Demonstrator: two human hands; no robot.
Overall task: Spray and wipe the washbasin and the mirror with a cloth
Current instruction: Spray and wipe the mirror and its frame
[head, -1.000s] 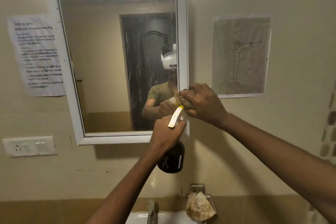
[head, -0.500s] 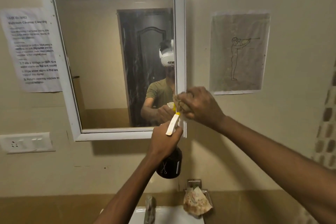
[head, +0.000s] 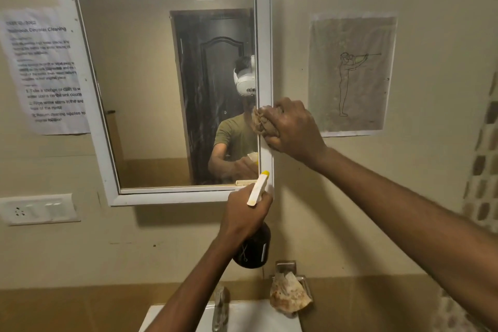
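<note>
A white-framed mirror [head: 151, 83] hangs on the wall above the white washbasin [head: 250, 317], whose top edge shows at the bottom. My right hand [head: 295, 128] presses a bunched brown cloth [head: 262, 122] against the mirror's right frame edge, a little above the lower corner. My left hand [head: 246, 214] holds a dark spray bottle [head: 254, 248] by the neck, just below the mirror's lower right corner. Its white trigger head with a yellow nozzle points up at the frame.
A metal tap [head: 219, 304] rises from the basin. A wall soap dish [head: 289, 294] holds a crumpled wrapper. A printed instruction sheet [head: 44, 70] is on the left wall, a drawing [head: 351, 73] on the right, and a switch plate [head: 37, 209] at lower left.
My right hand and the cloth have slid up the mirror's right frame, away from the bottle's nozzle. My left hand and the bottle have stayed about where they were.
</note>
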